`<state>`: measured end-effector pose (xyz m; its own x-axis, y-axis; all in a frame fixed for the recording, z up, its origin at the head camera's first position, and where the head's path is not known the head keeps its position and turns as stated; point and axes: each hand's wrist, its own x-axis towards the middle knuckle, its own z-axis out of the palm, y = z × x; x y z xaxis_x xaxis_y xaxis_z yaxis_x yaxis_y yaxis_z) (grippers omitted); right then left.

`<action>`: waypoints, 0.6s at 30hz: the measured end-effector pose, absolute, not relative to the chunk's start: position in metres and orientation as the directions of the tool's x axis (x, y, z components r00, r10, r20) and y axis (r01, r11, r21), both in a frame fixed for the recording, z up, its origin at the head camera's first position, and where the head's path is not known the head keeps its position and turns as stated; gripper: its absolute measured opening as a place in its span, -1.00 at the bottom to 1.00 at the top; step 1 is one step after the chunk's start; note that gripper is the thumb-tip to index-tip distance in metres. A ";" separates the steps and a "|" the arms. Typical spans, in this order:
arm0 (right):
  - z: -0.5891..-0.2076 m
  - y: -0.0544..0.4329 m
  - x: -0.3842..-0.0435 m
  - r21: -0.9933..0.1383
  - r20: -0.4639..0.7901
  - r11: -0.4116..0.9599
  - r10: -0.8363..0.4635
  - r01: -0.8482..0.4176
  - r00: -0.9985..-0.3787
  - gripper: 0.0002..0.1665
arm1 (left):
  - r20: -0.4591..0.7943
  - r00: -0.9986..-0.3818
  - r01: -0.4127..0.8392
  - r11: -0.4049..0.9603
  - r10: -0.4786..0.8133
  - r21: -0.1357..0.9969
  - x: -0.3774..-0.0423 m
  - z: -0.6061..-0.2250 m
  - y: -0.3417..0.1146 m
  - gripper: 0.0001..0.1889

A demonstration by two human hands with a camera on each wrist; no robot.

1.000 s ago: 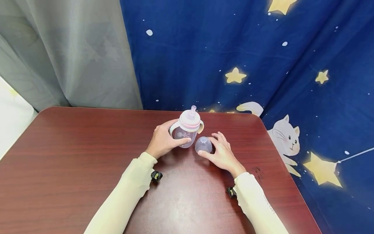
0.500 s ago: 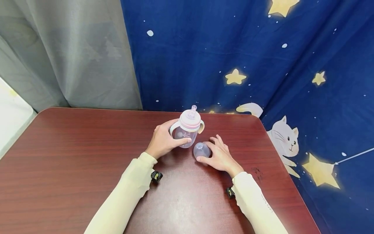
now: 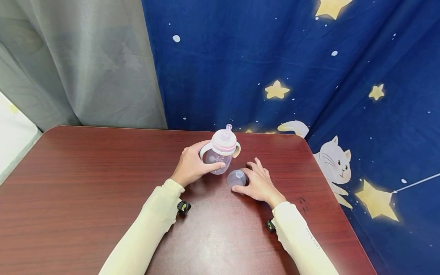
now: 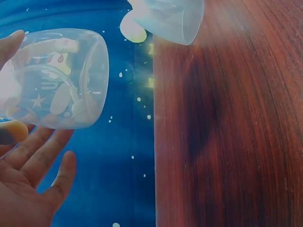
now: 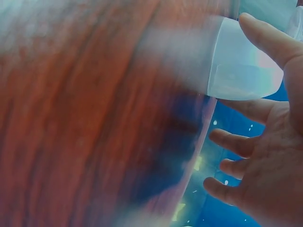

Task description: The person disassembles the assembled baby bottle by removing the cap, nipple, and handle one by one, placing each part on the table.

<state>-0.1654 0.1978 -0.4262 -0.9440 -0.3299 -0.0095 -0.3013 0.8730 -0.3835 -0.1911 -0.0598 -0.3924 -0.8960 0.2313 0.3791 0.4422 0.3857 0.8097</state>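
My left hand [image 3: 193,165] grips a clear baby bottle [image 3: 223,143] by its body, thumb across the front. The bottle has a white and pink collar, a clear teat on top and two side handles; its base shows clear of the table in the left wrist view [image 4: 97,80]. To its right, my right hand [image 3: 258,181] pinches a translucent dome-shaped bottle cap [image 3: 235,178] between thumb and index finger. The cap stands upright, its rim right at the tabletop in the right wrist view, while the other fingers [image 5: 232,142] spread away from it.
A reddish-brown wooden table [image 3: 103,191] runs under both arms, with its rounded far edge just behind the bottle. Beyond that edge hang a grey curtain [image 3: 103,65] and a blue curtain [image 3: 213,65] with stars and a cat.
My right hand has brought the cap slightly left and nearer to me, lower in the head view. The left hand and the bottle have stayed almost in place.
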 end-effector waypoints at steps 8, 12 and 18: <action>-0.424 0.198 -0.163 -0.372 -0.022 0.882 -0.319 -0.289 -0.947 -0.10 | 0.391 -0.891 0.454 0.391 0.232 0.801 -0.191 -0.394 -0.058 -0.28; -0.415 0.196 -0.162 -0.367 0.004 0.887 -0.302 -0.282 -0.953 -0.01 | 0.396 -0.889 0.456 0.387 0.229 0.801 -0.190 -0.394 -0.058 -0.29; -0.389 0.192 -0.160 -0.381 0.102 0.878 -0.273 -0.291 -0.957 0.05 | 0.402 -0.886 0.463 0.410 0.229 0.786 -0.191 -0.396 -0.057 -0.28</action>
